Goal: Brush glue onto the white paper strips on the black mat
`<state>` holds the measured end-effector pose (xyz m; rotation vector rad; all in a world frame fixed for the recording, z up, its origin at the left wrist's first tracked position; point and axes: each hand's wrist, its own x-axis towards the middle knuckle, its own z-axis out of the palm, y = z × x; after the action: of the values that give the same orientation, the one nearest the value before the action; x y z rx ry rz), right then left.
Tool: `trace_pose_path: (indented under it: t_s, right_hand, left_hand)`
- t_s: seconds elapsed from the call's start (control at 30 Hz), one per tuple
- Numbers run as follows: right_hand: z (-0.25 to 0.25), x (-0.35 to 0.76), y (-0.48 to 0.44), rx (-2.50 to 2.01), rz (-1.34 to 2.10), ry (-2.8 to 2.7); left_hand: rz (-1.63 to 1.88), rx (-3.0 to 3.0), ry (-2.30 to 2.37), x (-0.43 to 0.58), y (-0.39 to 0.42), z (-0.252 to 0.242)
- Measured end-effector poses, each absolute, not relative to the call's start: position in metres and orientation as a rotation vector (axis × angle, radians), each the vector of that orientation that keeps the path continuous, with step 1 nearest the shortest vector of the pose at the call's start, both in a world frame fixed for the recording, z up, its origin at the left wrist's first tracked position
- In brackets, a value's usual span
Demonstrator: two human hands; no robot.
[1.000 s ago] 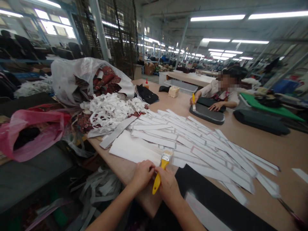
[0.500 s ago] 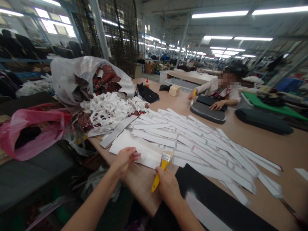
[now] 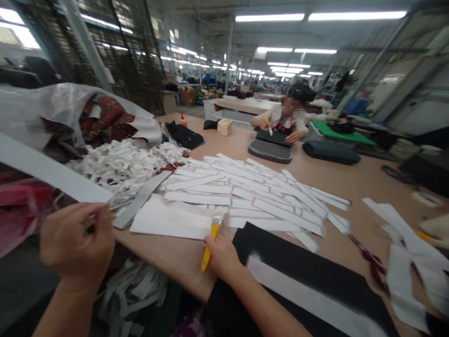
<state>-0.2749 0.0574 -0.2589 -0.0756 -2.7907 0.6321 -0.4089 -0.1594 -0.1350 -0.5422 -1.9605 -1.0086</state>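
My left hand [image 3: 75, 241] is raised off the table at the left, fingers closed on the end of a long white strip [image 3: 49, 173] that slants up to the left edge. My right hand [image 3: 221, 255] rests at the table's near edge, closed round the yellow handle of a small brush [image 3: 211, 236]. The bristles lie on a stack of white sheets [image 3: 168, 220]. Just right of this hand lies a black panel [image 3: 308, 276] with a white strip on it.
Many white strips [image 3: 259, 196] are fanned over the wooden table [image 3: 351, 182]. White cut-out scraps [image 3: 119, 164] and plastic bags of fabric pile at the left. Red scissors [image 3: 372, 260] lie at the right. A person [image 3: 286, 121] across the table brushes a dark pad [image 3: 270, 150].
My left hand has left the white sheets and lifted a long white strip up to the left. The view has swung right. My right hand still holds the brush in place.
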Motion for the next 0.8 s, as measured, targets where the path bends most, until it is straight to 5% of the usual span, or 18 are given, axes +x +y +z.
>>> trace_pose_path:
  t_s: [0.13, 0.33, 0.43, 0.7, 0.8]
  right_hand:
    - [-0.248, -0.268, 0.075, -0.146, 0.793, -2.692]
    - [-0.186, -0.205, 0.112, -0.386, 1.337, -1.704]
    - [-0.163, -0.163, 0.118, -0.254, 1.383, -1.803]
    - [-0.179, -0.049, 0.141, -0.856, 1.069, -2.374]
    - [-0.202, 0.002, 0.175, -1.139, 0.949, -2.392]
  left_hand:
    - [-0.719, -1.150, -1.887, -0.353, -0.087, -0.143]
    - [-1.048, -1.667, -1.866, -0.286, -0.027, -0.132]
    - [-1.364, -1.870, -1.808, -0.266, -0.008, -0.118]
    - [-2.506, -1.112, -2.202, -0.266, 0.031, -0.141]
    - [-2.589, -1.008, -2.574, -0.272, 0.035, -0.182]
